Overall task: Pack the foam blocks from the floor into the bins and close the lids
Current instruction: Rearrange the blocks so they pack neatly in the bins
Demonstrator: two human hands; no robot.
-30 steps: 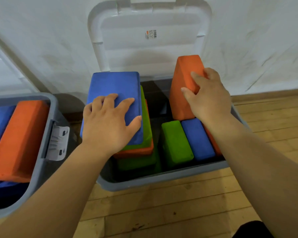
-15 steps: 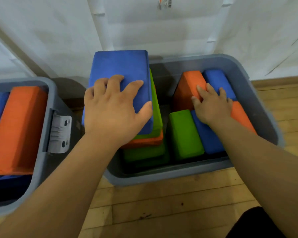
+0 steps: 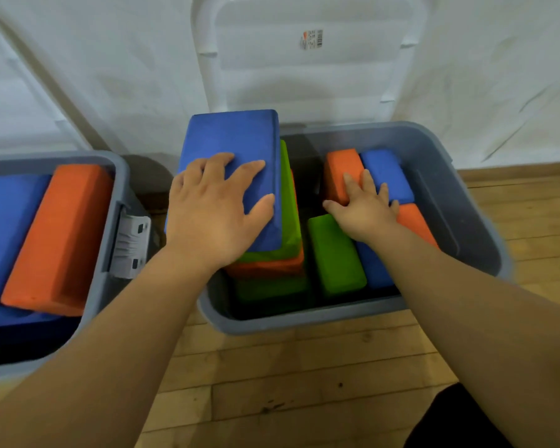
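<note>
A grey bin (image 3: pixel 459 202) stands open in front of me, its white lid (image 3: pixel 307 59) leaning upright against the wall. My left hand (image 3: pixel 214 211) lies flat on a blue foam block (image 3: pixel 236 140) that tops a stack of green and orange blocks rising above the bin's left rim. My right hand (image 3: pixel 366 208) presses with straight fingers on an orange block (image 3: pixel 340 169) low in the bin's right half, beside a second blue block (image 3: pixel 388 173), a green block (image 3: pixel 333 253) and another orange block (image 3: pixel 414 221).
A second grey bin (image 3: pixel 104 240) at the left holds a large orange block (image 3: pixel 59 234) and blue blocks; a white latch (image 3: pixel 131 244) hangs on its side. The floor is wooden planks (image 3: pixel 304 383). A white wall stands right behind the bins.
The orange block stood upright in my right hand a second ago; it now lies down inside the bin under my flat fingers. My left hand stayed on the blue block.
</note>
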